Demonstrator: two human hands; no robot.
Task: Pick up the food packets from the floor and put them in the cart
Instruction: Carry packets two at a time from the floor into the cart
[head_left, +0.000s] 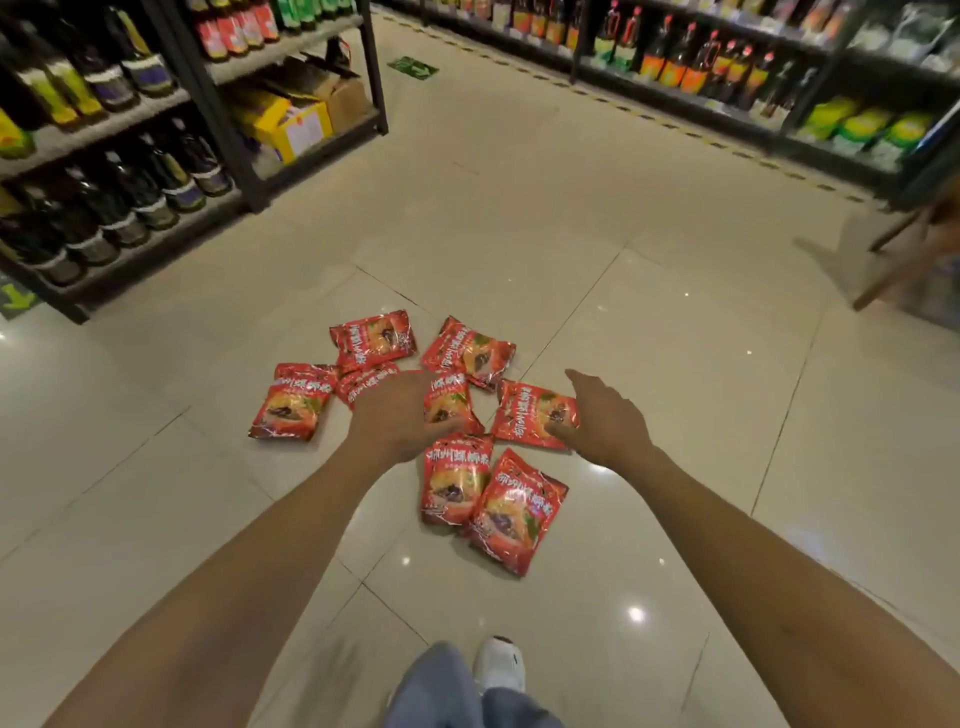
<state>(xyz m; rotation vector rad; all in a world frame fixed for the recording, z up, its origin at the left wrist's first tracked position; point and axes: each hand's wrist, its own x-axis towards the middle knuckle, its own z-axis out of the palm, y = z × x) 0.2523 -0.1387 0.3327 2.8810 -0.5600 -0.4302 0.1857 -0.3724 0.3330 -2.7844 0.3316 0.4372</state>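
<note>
Red foil food packets (415, 415): a loose cluster lying flat on pale glossy floor tiles (675, 322), just ahead of both hands. Cart: not in view.
- Leftmost packet (291, 410): long axis running away from the person, apart from either hand.
- Left hand (395, 415): over the cluster's middle, fingers loosely extended, gripping nothing; thumb beside the centre packet (448, 400).
- Right packet (535, 418): upright to the view.
- Right hand (605, 415): spread open, empty, thumb at that packet's right edge, likely the nearer pick.
</note>
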